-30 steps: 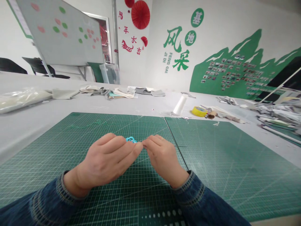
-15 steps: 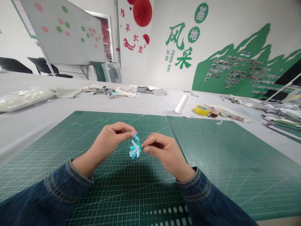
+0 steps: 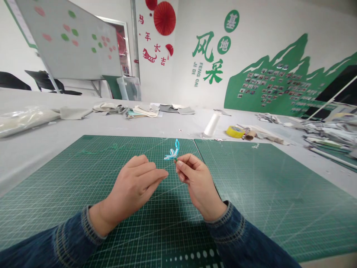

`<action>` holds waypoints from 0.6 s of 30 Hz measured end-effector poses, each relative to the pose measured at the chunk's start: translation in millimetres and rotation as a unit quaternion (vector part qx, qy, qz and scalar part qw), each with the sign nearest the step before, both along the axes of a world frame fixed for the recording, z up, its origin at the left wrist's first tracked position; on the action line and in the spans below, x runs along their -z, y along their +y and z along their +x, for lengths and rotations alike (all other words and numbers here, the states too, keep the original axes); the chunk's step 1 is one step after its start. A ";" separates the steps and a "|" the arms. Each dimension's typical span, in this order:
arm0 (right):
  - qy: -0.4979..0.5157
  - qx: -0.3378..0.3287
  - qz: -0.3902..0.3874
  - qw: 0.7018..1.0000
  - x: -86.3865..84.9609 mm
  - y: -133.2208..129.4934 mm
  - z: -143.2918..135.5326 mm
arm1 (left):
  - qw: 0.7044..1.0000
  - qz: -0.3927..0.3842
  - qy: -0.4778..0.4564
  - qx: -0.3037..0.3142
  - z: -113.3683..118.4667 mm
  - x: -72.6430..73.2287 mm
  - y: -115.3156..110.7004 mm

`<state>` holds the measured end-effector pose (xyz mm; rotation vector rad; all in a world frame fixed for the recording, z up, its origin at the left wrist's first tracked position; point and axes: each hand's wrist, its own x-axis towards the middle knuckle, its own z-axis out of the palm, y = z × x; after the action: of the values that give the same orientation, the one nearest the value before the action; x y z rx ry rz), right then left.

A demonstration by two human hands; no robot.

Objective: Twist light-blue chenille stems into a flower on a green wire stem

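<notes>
A small flower [image 3: 173,153] with light blue petals, white bead-like rows and a short green stem is raised above the mat. My right hand [image 3: 196,182] pinches its stem between thumb and fingertips, petals pointing up and left. One blue petal stands taller than the others. Just left of the flower and apart from it is my left hand [image 3: 136,190]. Its fingers are bent and pressed together, tips toward the right hand, with nothing visible in them. Its thumb is partly hidden. Beneath both hands lies a green cutting mat [image 3: 92,167] with a white grid.
A second green mat [image 3: 264,193] adjoins on the right. Beyond the mats stand a white thread cone [image 3: 212,125] and a yellow tape roll [image 3: 235,131]. Fabric scraps [image 3: 147,110] line the table's far side. A plastic-wrapped bundle [image 3: 25,120] lies at left.
My left hand has let go of the blue petal and drawn back toward me. My right hand has turned the flower so its petals point up rather than down-left.
</notes>
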<state>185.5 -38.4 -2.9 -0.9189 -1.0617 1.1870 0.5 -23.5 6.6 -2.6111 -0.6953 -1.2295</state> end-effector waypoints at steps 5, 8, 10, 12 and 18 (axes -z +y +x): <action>-0.296 0.117 0.127 0.940 0.2 -1.9 2.0 | 0.989 0.122 0.075 -0.028 -4.8 -6.2 -9.6; -0.417 0.133 0.213 0.874 2.2 -3.6 2.2 | 0.984 0.153 0.090 -0.034 -9.0 -9.7 -11.1; -0.474 0.109 0.242 0.839 3.7 -5.0 1.8 | 0.981 0.167 0.094 -0.042 -11.8 -12.1 -10.8; -0.526 0.077 0.265 0.804 4.9 -6.2 1.7 | 0.978 0.170 0.101 -0.060 -14.1 -14.3 -8.9; -0.581 0.001 0.306 0.755 4.6 -6.3 3.7 | 0.994 -0.002 0.079 -0.081 -19.6 -18.2 11.1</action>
<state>189.2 -44.7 -7.5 -1.0894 -2.2549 0.0404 -19.0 -12.4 24.8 -2.5622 -0.8586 -0.9643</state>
